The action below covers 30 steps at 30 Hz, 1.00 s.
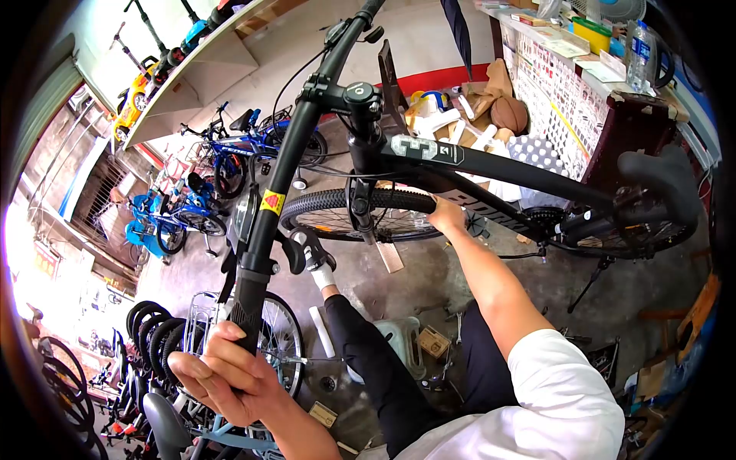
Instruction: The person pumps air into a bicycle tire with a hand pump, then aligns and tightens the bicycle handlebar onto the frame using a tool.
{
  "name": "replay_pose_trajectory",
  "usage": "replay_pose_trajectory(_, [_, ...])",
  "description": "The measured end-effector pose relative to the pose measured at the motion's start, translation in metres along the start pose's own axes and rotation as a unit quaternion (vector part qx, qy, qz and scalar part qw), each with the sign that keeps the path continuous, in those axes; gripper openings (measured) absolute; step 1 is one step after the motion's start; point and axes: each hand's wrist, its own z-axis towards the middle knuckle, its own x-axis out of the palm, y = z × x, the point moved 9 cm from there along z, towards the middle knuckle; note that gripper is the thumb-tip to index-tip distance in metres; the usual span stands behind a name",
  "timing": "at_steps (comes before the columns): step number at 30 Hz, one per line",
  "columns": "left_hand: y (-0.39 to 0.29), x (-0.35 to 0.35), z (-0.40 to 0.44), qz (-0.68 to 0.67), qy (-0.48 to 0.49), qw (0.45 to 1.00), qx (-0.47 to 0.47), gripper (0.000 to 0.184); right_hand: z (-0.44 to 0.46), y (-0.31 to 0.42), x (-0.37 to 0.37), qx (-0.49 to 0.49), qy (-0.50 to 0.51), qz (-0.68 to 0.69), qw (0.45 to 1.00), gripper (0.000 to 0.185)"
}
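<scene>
A black bicycle with a dark frame (491, 170) stands before me, its handlebar (295, 153) reaching from the top down to the lower left. At the lower left, my left hand (230, 376) has its fingers wrapped round the black handlebar grip (250, 299). My right hand (445, 215) is closed on the far-right part of the front tire (345, 199), below the frame's down tube. A yellow and red sticker (272, 201) is on the handlebar. The saddle (663, 184) shows at the right.
Blue bicycles (230, 149) stand at the back left, and a light blue bicycle (222, 431) is close at the lower left. A plastic stool (402, 345) and small boxes (435, 342) lie between my legs. A cluttered counter (560, 46) and a basketball (509, 113) are at upper right.
</scene>
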Motion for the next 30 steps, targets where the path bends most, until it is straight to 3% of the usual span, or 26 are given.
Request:
replay_pose_trajectory(3, [-0.004,-0.007,-0.009,0.015,-0.046,0.999,-0.001,0.007,-0.001,0.003,-0.001,0.018,-0.012,0.000,1.000,0.031])
replay_pose_trajectory(13, [-0.012,0.007,-0.017,-0.047,0.005,0.999,0.001,0.009,-0.016,0.007,-0.013,0.051,-0.030,-0.005,0.998,0.033])
replay_pose_trajectory(21, [-0.025,0.020,-0.032,0.093,-0.045,0.994,0.033,0.011,-0.017,0.006,-0.009,0.051,-0.020,-0.008,0.998,0.031])
replay_pose_trajectory(22, [-0.022,0.017,-0.034,0.014,-0.057,0.998,0.017,0.011,-0.018,0.006,-0.010,0.055,-0.014,-0.008,0.998,0.031])
replay_pose_trajectory(26, [-0.027,0.025,-0.039,0.041,-0.070,0.997,0.012,0.011,-0.023,0.011,-0.019,0.052,-0.044,0.015,0.998,0.033])
replay_pose_trajectory(30, [-0.022,0.018,-0.030,0.055,-0.031,0.998,0.019,0.009,-0.013,0.011,-0.015,0.041,0.006,-0.018,0.999,0.034])
